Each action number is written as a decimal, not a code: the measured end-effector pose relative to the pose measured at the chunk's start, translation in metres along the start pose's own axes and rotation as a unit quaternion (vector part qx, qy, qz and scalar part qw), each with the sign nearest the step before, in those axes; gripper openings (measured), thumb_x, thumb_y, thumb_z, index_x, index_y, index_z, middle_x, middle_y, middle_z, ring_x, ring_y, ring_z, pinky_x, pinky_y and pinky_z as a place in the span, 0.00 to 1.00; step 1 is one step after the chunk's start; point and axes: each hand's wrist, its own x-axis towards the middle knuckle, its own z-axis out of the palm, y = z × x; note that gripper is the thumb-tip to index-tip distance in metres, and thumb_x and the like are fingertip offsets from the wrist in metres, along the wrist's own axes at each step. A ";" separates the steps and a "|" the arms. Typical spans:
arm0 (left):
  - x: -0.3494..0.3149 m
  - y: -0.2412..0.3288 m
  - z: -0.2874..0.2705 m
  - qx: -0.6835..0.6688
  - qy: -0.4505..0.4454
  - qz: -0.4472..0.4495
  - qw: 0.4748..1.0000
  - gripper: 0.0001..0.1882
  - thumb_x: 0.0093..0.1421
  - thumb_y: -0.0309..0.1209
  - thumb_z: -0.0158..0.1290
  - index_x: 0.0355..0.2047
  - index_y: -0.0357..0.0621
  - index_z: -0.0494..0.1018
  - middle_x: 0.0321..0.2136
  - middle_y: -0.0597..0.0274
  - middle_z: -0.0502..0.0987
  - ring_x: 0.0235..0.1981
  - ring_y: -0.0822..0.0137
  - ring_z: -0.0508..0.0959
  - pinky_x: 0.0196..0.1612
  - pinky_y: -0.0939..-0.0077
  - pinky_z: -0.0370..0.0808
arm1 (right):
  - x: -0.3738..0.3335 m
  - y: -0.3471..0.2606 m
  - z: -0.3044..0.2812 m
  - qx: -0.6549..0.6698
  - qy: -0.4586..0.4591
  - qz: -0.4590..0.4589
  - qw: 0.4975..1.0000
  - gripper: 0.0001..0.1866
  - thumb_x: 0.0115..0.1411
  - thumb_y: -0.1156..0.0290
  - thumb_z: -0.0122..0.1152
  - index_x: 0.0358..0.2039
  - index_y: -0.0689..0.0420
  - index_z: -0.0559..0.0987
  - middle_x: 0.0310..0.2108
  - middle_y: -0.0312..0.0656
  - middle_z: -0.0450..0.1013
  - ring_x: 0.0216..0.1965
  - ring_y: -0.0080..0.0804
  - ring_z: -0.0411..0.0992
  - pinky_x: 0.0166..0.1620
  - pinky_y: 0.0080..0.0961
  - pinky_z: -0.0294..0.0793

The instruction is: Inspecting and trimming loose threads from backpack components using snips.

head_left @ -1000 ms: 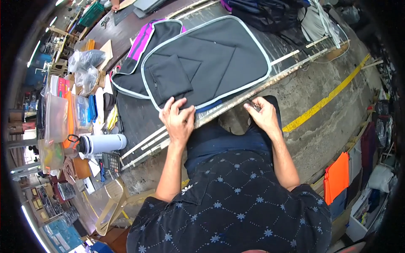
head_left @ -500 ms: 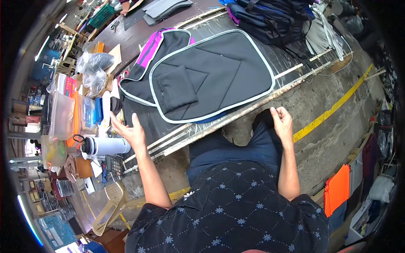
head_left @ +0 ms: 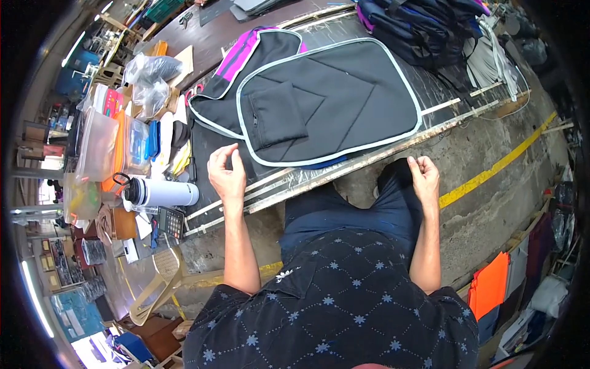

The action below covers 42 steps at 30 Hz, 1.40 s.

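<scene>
Past the table's near edge, my left hand (head_left: 227, 175) is raised with its thumb apart from its curled fingers and nothing in it. My right hand (head_left: 424, 179) hovers over my right thigh, thumb and fingertips drawn together; whatever they might hold is too small to make out. Between and beyond both hands lies a black padded fabric panel (head_left: 350, 104) with pale grey binding and stitched angled lines. A black zippered pocket (head_left: 275, 117) rests on its left part. Partly under it is another black piece with a magenta strip (head_left: 236, 60). Neither hand touches them.
On the dark table (head_left: 212, 150) a white bottle (head_left: 169, 192), a calculator (head_left: 170, 221) and plastic bins (head_left: 98, 144) crowd the left. Dark bags (head_left: 418, 31) are heaped at the far right. A woven-backed chair (head_left: 163, 277) stands lower left, orange fabric (head_left: 490, 286) lower right.
My left hand has moved right and its fingers have curled from outstretched. The right hand has barely changed. The whole scene has shifted slightly right as my head turned.
</scene>
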 end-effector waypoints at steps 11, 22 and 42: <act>-0.005 0.015 0.003 0.027 -0.021 -0.007 0.999 0.08 0.66 0.27 0.63 0.44 0.43 0.88 0.43 0.55 0.86 0.49 0.55 0.84 0.56 0.62 0.78 | -0.004 -0.002 0.001 0.000 0.000 -0.005 1.000 0.21 0.73 0.60 0.70 0.26 0.54 0.72 0.24 0.22 0.60 0.27 0.14 0.54 0.29 0.22 0.55; -0.013 0.042 0.021 0.107 -0.027 0.113 0.988 0.14 0.54 0.33 0.74 0.42 0.50 0.88 0.42 0.61 0.83 0.49 0.56 0.80 0.54 0.60 0.75 | -0.003 0.001 0.004 0.005 -0.006 0.003 1.000 0.21 0.73 0.61 0.71 0.26 0.54 0.71 0.24 0.23 0.59 0.27 0.14 0.54 0.29 0.22 0.56; -0.050 0.129 0.039 -0.082 -0.237 0.071 0.965 0.13 0.72 0.38 0.60 0.36 0.40 0.82 0.23 0.57 0.78 0.21 0.60 0.77 0.29 0.63 0.72 | 0.082 -0.059 0.003 0.068 0.106 -0.099 0.987 0.18 0.75 0.59 0.68 0.42 0.65 0.84 0.34 0.32 0.77 0.35 0.17 0.70 0.39 0.21 0.73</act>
